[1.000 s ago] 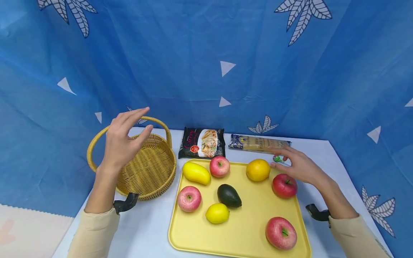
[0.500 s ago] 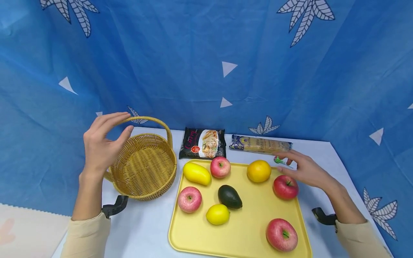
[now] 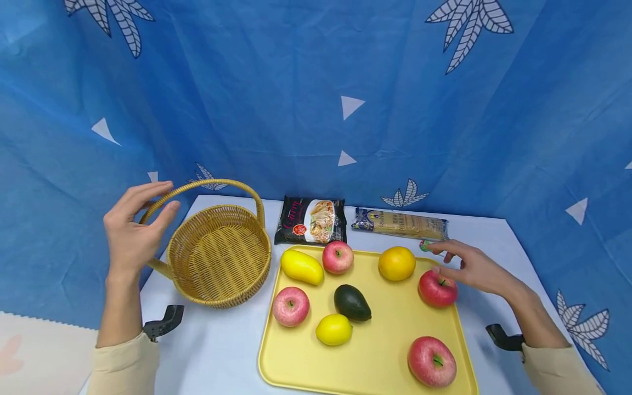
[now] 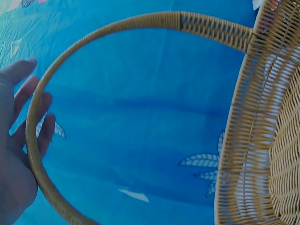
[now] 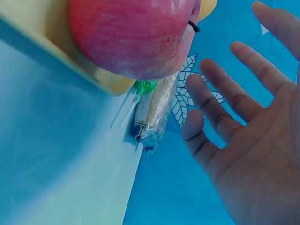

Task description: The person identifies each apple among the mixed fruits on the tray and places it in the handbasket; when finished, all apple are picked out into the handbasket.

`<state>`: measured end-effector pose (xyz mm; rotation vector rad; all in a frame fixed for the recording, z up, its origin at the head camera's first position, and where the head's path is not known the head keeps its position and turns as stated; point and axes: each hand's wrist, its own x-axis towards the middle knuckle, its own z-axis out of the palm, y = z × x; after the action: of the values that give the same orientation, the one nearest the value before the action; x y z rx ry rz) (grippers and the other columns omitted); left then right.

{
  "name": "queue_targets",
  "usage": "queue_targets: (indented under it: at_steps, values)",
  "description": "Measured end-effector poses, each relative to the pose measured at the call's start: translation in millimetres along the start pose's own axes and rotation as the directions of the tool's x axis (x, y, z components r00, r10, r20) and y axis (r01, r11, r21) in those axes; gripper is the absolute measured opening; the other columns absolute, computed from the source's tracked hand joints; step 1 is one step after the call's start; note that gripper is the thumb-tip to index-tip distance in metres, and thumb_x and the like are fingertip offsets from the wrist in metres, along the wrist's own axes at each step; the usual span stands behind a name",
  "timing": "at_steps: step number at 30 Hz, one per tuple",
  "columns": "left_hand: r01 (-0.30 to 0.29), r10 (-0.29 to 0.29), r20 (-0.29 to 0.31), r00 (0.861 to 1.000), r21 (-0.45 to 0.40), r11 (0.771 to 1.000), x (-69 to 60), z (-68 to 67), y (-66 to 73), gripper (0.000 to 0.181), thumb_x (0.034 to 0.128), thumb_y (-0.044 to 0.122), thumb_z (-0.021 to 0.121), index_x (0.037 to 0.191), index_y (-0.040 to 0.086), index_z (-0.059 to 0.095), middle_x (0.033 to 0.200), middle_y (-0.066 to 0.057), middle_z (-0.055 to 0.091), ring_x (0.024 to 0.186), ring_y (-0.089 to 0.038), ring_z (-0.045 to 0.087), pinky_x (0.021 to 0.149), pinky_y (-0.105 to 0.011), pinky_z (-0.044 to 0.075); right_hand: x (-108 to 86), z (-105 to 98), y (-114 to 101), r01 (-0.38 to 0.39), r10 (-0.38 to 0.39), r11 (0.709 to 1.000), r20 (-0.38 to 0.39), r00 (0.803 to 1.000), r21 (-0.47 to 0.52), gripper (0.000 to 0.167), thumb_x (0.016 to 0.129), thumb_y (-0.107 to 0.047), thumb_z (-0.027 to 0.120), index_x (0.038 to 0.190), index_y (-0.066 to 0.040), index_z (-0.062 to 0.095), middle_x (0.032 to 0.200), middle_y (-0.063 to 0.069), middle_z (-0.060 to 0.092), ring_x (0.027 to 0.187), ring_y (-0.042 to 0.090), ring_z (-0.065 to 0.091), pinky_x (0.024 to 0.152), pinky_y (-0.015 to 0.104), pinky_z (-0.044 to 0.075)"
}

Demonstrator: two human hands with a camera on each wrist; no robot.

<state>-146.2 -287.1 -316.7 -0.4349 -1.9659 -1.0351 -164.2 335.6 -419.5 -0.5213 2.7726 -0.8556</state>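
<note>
My left hand (image 3: 132, 233) is at the left side of the arched handle (image 3: 222, 182) of a wicker basket (image 3: 224, 258). In the left wrist view its fingers are loosely bent beside the handle (image 4: 32, 126), not closed round it; whether they touch it, I cannot tell. My right hand (image 3: 469, 267) hovers by a red apple (image 3: 438, 291) at the tray's right edge, its fingers spread. The right wrist view has a gap between that hand (image 5: 253, 136) and the apple (image 5: 131, 37). Beyond the fingertips lies a lollipop (image 3: 424, 245) with a green wrapper, partly hidden in the head view.
A yellow tray (image 3: 385, 351) bears apples (image 3: 432, 362), an avocado (image 3: 352, 303), a lemon (image 3: 333, 329), a mango (image 3: 302, 267) and an orange fruit (image 3: 397, 263). Behind it lie a black curry noodle packet (image 3: 311, 220) and a long noodle packet (image 3: 401, 224). A blue curtain (image 3: 276, 109) hangs behind.
My left hand has moved left and slightly down, from over the basket to the handle's left side. My right hand has drawn back a little toward the red apple, off the long packet.
</note>
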Motion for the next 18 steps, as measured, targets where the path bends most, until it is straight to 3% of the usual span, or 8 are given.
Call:
queue_targets:
  at_steps: [7,14,18]
  values:
    - [0.008,-0.011,-0.028,1.000,-0.106,0.994,-8.7,-8.5,-16.6,0.028,0.0820,-0.009,0.075,0.109,-0.013,0.071,0.112,-0.017,0.073,0.106,-0.011,0.066,0.086,-0.015,0.052,-4.6,4,10,-0.026,0.025,0.999,0.040,0.999,0.033,0.059,0.090,-0.038,0.075,0.141,-0.016,0.056,0.128,0.016,0.060,0.102,0.029,0.055,0.066,0.027,0.053]
    - [0.071,-0.074,-0.058,0.996,-0.050,0.996,-18.1,-11.2,-26.3,0.034,0.0849,-0.005,0.074,0.118,-0.007,0.070,0.116,-0.012,0.072,0.104,-0.005,0.063,0.088,-0.015,0.050,-8.8,7,15,-0.052,0.048,0.996,0.061,0.997,0.076,0.062,0.089,-0.038,0.075,0.142,-0.016,0.055,0.133,0.019,0.058,0.100,0.027,0.054,0.065,0.028,0.056]
    - [0.074,-0.081,-0.093,0.992,-0.073,0.995,-23.3,-11.6,-32.6,0.031,0.0855,-0.005,0.073,0.116,-0.008,0.071,0.115,-0.012,0.073,0.103,-0.007,0.064,0.087,-0.014,0.050,-10.9,10,17,-0.075,0.064,0.991,0.092,0.994,0.115,0.064,0.088,-0.038,0.076,0.144,-0.014,0.053,0.134,0.020,0.056,0.101,0.028,0.052,0.065,0.029,0.057]
